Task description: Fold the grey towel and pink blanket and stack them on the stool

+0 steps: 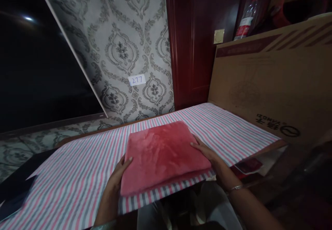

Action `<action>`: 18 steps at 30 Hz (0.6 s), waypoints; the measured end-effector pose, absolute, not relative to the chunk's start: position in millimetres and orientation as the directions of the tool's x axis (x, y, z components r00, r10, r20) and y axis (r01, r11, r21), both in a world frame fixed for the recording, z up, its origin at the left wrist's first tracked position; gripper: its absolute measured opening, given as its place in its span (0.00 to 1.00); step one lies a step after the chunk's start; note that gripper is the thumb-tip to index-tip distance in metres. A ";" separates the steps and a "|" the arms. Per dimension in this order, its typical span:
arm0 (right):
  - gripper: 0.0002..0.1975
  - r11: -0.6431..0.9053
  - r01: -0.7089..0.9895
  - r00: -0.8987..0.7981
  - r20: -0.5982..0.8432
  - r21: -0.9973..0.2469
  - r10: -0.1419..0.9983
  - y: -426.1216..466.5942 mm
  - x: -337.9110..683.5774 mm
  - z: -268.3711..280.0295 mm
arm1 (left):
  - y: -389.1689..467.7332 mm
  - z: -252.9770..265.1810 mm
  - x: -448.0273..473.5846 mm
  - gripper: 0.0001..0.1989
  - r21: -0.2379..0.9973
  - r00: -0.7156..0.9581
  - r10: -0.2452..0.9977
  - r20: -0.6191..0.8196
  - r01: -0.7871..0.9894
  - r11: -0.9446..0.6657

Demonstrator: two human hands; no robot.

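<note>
A folded pink plush cloth (166,155) lies flat on the striped tablecloth (80,167) near the front edge. Its layers show along the side closest to me. At its left edge is my left hand (118,174), thumb on top and the other fingers mostly hidden along the side. My right hand (204,152) grips the right edge in the same way, with a thin bracelet on that wrist. Between them the two hands hold the cloth. Whether its underside is fully on the table I cannot tell.
A large cardboard box (269,81) stands at the right, with a plastic bottle (245,22) behind its top edge. On the left is a big dark screen (44,64). Patterned wallpaper bears a paper label (137,80) reading 277. Dark fabric (18,181) lies at the left end.
</note>
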State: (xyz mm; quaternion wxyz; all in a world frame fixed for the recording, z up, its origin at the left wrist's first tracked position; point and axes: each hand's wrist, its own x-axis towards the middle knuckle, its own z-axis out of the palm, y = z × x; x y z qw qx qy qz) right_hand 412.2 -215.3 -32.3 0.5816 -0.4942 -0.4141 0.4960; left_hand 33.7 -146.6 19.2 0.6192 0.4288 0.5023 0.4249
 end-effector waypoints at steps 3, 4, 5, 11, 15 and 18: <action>0.55 0.002 -0.147 0.144 -0.019 -0.989 0.989 -216.1 414.9 -37.7 | -146.8 16.4 33.6 0.41 0.961 0.163 0.960 -0.227 -0.121 0.248; 0.55 0.001 -0.137 0.138 -0.018 -0.991 0.990 -216.8 415.9 -39.3 | -147.1 15.6 33.8 0.42 0.965 0.160 0.963 -0.215 -0.116 0.235; 0.54 0.001 -0.127 0.135 -0.017 -0.992 0.991 -217.4 416.7 -40.7 | -147.6 14.9 34.1 0.43 0.968 0.153 0.966 -0.207 -0.108 0.225; 0.50 0.031 -0.075 0.153 0.019 -0.997 0.988 -218.1 418.1 -44.4 | -143.9 4.9 30.9 0.40 0.976 0.076 0.974 -0.213 -0.025 0.216; 0.51 0.042 -0.144 0.140 0.021 -0.989 0.990 -217.8 417.0 -41.6 | -134.5 -9.6 23.6 0.37 0.983 -0.011 0.988 -0.153 0.104 0.153; 0.50 0.034 -0.185 0.122 0.011 -0.982 0.992 -218.4 416.2 -38.9 | -129.8 -18.3 17.6 0.39 0.977 -0.049 0.993 -0.112 0.179 0.119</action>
